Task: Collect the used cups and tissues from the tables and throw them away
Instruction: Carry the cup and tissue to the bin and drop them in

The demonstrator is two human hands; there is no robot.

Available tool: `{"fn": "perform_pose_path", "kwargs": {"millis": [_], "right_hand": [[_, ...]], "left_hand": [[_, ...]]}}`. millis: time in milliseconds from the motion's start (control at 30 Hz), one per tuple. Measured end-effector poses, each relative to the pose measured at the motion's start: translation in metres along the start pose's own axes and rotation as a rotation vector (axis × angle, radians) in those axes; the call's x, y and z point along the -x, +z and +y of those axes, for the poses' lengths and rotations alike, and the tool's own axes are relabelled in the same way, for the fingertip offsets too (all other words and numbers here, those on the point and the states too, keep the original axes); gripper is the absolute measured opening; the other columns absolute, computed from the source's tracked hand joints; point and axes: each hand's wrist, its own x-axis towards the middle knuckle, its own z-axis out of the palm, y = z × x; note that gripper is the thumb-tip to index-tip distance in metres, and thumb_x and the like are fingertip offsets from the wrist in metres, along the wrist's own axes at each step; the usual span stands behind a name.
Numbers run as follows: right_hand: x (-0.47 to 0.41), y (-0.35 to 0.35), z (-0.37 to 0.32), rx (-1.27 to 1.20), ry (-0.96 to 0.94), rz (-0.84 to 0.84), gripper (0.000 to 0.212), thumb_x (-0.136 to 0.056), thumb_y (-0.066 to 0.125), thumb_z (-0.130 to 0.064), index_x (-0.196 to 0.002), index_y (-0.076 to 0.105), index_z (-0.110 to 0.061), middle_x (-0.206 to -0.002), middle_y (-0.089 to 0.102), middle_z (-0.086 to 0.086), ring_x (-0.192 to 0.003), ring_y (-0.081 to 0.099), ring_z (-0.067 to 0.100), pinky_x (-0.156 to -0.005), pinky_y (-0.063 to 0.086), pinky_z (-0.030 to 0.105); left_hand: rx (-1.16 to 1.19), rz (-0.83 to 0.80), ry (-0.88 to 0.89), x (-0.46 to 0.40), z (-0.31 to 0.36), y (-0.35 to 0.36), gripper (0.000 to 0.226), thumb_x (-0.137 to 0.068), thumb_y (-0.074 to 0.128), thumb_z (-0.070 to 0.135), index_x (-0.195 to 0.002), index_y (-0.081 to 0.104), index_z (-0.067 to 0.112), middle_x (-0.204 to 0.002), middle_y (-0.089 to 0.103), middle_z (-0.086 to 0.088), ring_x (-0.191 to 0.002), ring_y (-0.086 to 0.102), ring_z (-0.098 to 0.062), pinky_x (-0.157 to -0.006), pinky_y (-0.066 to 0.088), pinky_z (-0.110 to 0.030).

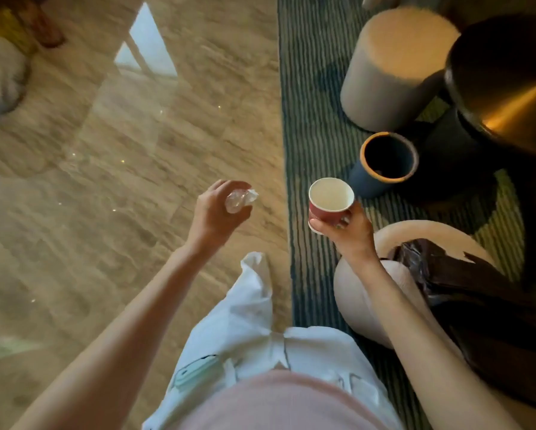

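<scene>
**Cup in one hand, tissue in the other, beside a lined bin**

A person stands where a glossy, beige, marble-look floor (111,169) meets a ribbed carpet (316,88) striped in dark green and pale lines. The right hand (352,231) grips a small paper cup (328,201) from below, fingers and thumb curled round its red wall; the cup stands upright, its white inside showing and seemingly empty. Pale print on the red wall is too small to read. The left hand (214,212), held out over the hard floor, pinches a crumpled white tissue (240,200) between curled fingers and thumb, the wad jutting past the fingertips.

Just below the right forearm sits a rounded, cream-coloured bin (350,290) fitted with a shiny dark plastic liner (465,274), its mouth open. Beyond the cup, on the carpet, stands a dark blue cylinder (384,162) with an orange rim and a black, hollow interior. Behind it stands a grey drum-shaped stool (391,72) with a flat, pale top, and beside that a round table (505,82) of dark brushed metal catching a warm streak of light.

The person wears a pink top (279,401) and loose white trousers (260,333) printed with a pale green cartoon figure. The far left of the view is blurred.
</scene>
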Motion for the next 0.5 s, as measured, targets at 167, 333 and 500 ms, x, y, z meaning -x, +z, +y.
{"fn": "perform_pose_path", "kwargs": {"millis": [167, 333, 500], "right_hand": [[-0.088, 0.000, -0.018, -0.036, 0.052, 0.127, 0.059, -0.065, 0.086, -0.012, -0.110, 0.056, -0.037, -0.109, 0.065, -0.014, -0.103, 0.063, 0.006, -0.079, 0.052, 0.017], [-0.155, -0.022, -0.015, -0.133, 0.173, 0.335, 0.062, -0.063, 0.086, -0.007, -0.116, 0.057, -0.020, -0.113, 0.066, 0.001, -0.105, 0.065, 0.015, -0.087, 0.054, 0.035], [-0.224, -0.062, -0.008, -0.191, 0.237, 0.470, 0.063, -0.064, 0.086, -0.019, -0.120, 0.057, -0.023, -0.117, 0.066, 0.000, -0.108, 0.063, 0.014, -0.095, 0.052, 0.043]], "left_hand": [[-0.022, -0.162, 0.101, -0.128, 0.002, 0.017, 0.034, -0.068, 0.077, 0.002, -0.101, 0.070, 0.009, -0.100, 0.067, -0.001, -0.087, 0.057, -0.007, -0.079, 0.036, -0.004], [-0.030, -0.361, 0.195, -0.236, 0.018, 0.067, 0.034, -0.068, 0.076, 0.001, -0.100, 0.069, 0.007, -0.101, 0.068, -0.005, -0.088, 0.058, -0.012, -0.078, 0.038, -0.013], [-0.039, -0.532, 0.269, -0.335, 0.034, 0.149, 0.031, -0.072, 0.076, 0.007, -0.102, 0.069, 0.011, -0.102, 0.067, -0.003, -0.087, 0.059, -0.009, -0.074, 0.036, -0.008]]}}
